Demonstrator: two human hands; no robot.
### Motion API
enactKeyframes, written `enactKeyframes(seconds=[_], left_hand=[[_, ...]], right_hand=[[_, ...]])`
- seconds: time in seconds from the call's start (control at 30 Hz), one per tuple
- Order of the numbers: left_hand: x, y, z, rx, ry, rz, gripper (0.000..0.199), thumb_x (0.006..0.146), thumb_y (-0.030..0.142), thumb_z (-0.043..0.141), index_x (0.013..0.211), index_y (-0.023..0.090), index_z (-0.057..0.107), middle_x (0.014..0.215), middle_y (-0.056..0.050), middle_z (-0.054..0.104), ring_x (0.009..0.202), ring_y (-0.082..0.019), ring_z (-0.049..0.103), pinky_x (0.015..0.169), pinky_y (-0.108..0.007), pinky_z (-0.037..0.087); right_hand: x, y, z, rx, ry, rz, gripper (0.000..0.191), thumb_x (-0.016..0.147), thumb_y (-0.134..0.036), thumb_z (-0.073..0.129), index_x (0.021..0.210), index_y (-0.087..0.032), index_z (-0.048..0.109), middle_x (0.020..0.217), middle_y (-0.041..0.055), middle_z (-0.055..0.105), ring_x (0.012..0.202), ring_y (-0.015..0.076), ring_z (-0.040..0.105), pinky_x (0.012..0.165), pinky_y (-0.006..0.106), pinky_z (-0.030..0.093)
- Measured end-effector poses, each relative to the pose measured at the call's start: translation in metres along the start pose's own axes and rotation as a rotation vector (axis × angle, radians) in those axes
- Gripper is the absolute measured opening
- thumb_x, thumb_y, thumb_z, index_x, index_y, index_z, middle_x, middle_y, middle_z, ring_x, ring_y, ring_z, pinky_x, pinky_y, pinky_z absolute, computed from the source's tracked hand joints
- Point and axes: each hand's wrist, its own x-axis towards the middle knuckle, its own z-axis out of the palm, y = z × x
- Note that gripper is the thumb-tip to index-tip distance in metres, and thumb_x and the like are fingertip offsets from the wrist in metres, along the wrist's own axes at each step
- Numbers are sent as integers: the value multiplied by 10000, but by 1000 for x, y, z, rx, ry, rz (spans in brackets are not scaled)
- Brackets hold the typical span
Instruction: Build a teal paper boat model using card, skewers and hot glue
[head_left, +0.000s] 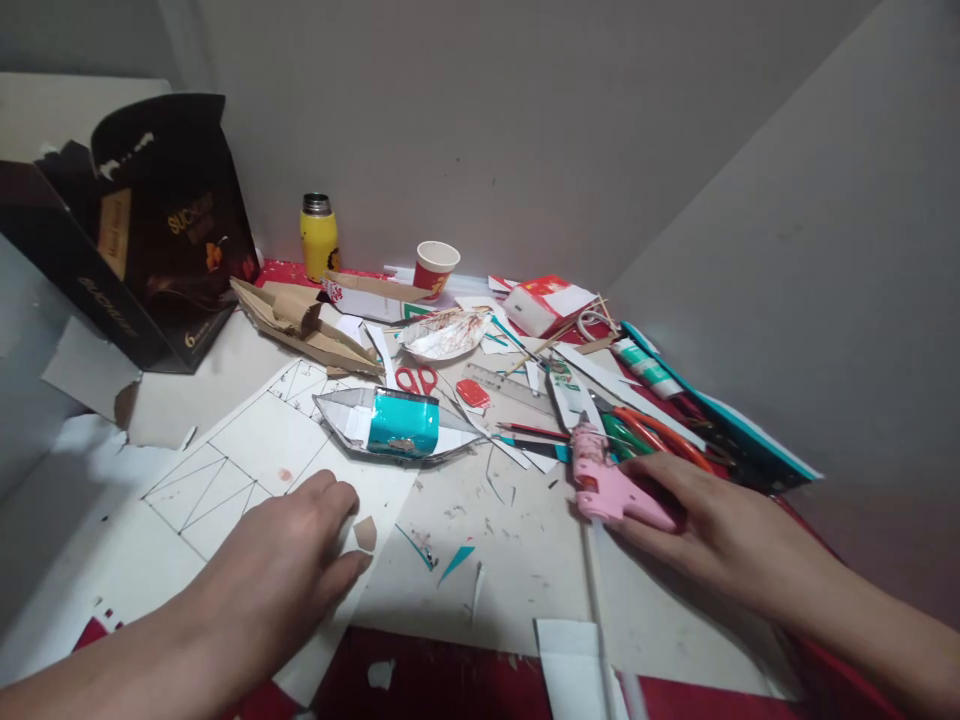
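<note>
My right hand (690, 515) is closed around the handle of a pink hot glue gun (600, 480). Its nozzle faces away from me, and a pale glue stick trails out behind it. My left hand (300, 535) rests over a white sheet with drawn lines (225, 490), fingers loosely curled, thumb apart, nothing visible in it. Beside its fingertips lies a small brown cardboard scrap (365, 533). Just beyond sits a small paper boat (345, 415) with a shiny teal band (405, 422) across its middle.
A brown cardboard boat (300, 325), a silvery boat-shaped piece (444, 335), red scissors (416, 380) and a ruler (510, 385) lie farther back. Orange-handled pliers (667, 435) are beyond my right hand. A yellow bottle (320, 240), paper cup (436, 268) and black box (165, 230) stand behind.
</note>
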Motion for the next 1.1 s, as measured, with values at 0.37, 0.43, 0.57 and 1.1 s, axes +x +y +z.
enactKeyframes(seconds=[0.37, 0.43, 0.57, 1.1], left_hand=[[6, 1, 3, -169, -38, -35, 116, 828, 254, 486, 843, 210, 592, 843, -20, 628, 756, -187, 558, 669, -299, 386], [7, 2, 3, -180, -52, -53, 109, 828, 286, 490, 807, 210, 565, 795, -9, 611, 707, -177, 532, 625, -289, 363], [8, 2, 4, -184, -78, -39, 134, 807, 279, 492, 697, 210, 460, 708, 17, 559, 637, -149, 467, 574, -267, 314], [11, -2, 11, -109, 31, 4, 163, 816, 287, 526, 945, 201, 577, 783, -15, 598, 716, -198, 541, 644, -303, 352]], right_hand=[[4, -44, -49, 193, 118, -120, 247, 896, -379, 530, 1088, -251, 619, 1041, 77, 716, 853, 235, 707, 648, 289, 589], [11, -65, -54, 305, 78, -165, 209, 898, -293, 547, 1091, -250, 617, 1019, 62, 719, 848, 190, 700, 649, 236, 570], [29, -105, -47, 566, -148, -181, 163, 909, -267, 523, 980, -219, 662, 878, 47, 708, 764, 156, 663, 653, 228, 529], [60, -152, 8, 672, -310, -215, 150, 876, -197, 497, 876, -163, 643, 725, 23, 633, 621, 113, 540, 581, 216, 392]])
